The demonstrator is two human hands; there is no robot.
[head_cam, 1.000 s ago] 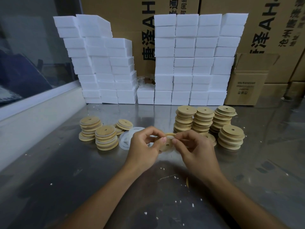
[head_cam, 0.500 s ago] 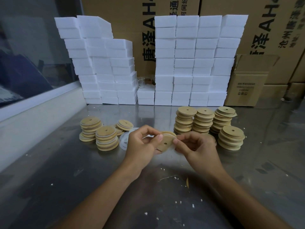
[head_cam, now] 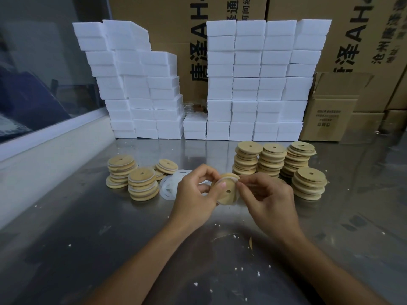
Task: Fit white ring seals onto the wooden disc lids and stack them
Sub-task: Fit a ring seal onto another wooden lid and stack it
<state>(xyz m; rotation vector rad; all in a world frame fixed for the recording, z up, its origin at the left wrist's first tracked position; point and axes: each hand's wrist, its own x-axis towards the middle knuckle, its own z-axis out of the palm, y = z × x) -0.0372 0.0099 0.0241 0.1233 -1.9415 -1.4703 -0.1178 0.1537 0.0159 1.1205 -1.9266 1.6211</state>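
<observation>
A wooden disc lid (head_cam: 226, 190) with a small centre hole is held tilted above the metal table (head_cam: 88, 238), pinched between my left hand (head_cam: 196, 194) and my right hand (head_cam: 268, 199). A white ring seal runs along its rim under my fingertips. Loose white ring seals (head_cam: 174, 183) lie on the table just left of my left hand. Left of those stand short stacks of lids with seals (head_cam: 143, 183). On the right stand taller stacks of plain wooden lids (head_cam: 273, 159).
White foam blocks (head_cam: 253, 84) are piled in two walls at the back of the table, with cardboard boxes (head_cam: 330, 111) behind and to the right. A white ledge (head_cam: 44, 146) under a window borders the left side. White crumbs dot the table.
Both hands have turned the lid so its flat face tilts more toward me, and my right fingertips have shifted up along its upper right rim.
</observation>
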